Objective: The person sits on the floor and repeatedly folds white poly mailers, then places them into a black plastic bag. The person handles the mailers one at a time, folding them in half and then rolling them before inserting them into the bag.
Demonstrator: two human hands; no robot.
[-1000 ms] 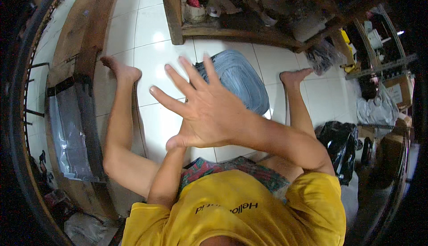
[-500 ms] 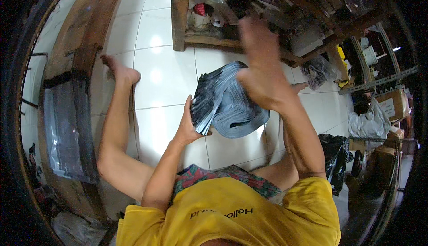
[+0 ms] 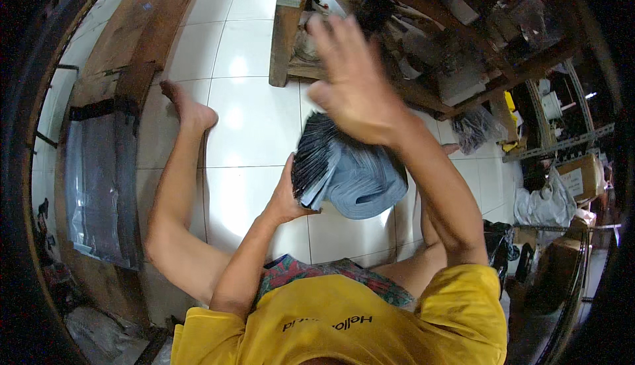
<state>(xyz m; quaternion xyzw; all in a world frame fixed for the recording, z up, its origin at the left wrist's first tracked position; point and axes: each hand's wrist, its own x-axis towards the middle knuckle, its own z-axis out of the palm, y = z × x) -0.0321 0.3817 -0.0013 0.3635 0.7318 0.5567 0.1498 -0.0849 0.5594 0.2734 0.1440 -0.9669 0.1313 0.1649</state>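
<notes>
White tiles (image 3: 248, 130) spread beneath the left hand (image 3: 286, 199), which grasps a grey-blue sheet stack (image 3: 370, 183) just to its right, dark edge (image 3: 309, 160) seemingly fanned already, body left curled over, while the right hand (image 3: 357, 90) (blurred, splayed, apparently empty) is raised beyond.

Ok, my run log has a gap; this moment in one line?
left hand: holding grey-blue bundle | right hand: open, blurred | right-hand contact: unclear

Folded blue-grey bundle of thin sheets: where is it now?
The bundle is just right of centre in the head view, held by the left hand, its top partly behind the right hand.
</notes>
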